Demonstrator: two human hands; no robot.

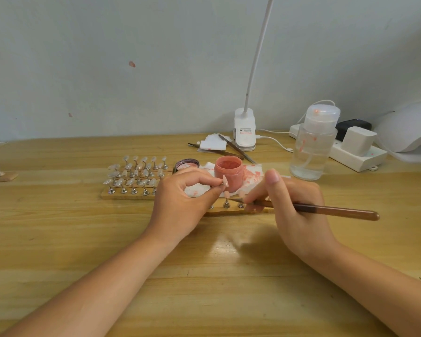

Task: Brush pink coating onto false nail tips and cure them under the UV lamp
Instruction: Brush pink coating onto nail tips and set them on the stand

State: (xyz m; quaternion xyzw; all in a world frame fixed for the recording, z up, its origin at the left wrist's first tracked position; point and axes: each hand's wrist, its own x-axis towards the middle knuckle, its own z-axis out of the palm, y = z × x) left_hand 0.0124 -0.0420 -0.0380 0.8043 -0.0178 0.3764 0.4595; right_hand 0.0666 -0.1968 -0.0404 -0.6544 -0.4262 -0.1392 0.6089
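While pinched in left hand (pixel 180 203) at frame centre: pink nail tip (pixel 225 181), light, stiff, wet-coated; hold by stand only. Right hand (pixel 294 205) gripping brush (pixel 326 210).

I saw a pale wooden table (pixel 58 239) carrying everything. At its centre lay a wooden board (pixel 129 196) of clear nail tips on metal stands. At three o'clock of that board sat a stained white tissue (pixel 252 173), with a narrow wooden strip (pixel 229 211) at its six o'clock. A clear pump bottle (pixel 311 147) stood at two o'clock, a white power strip (pixel 357 156) beyond it, and a white UV lamp (pixel 408 127) at the right edge. Tweezers (pixel 236 148) and a clip lamp base (pixel 244 130) sat at twelve.
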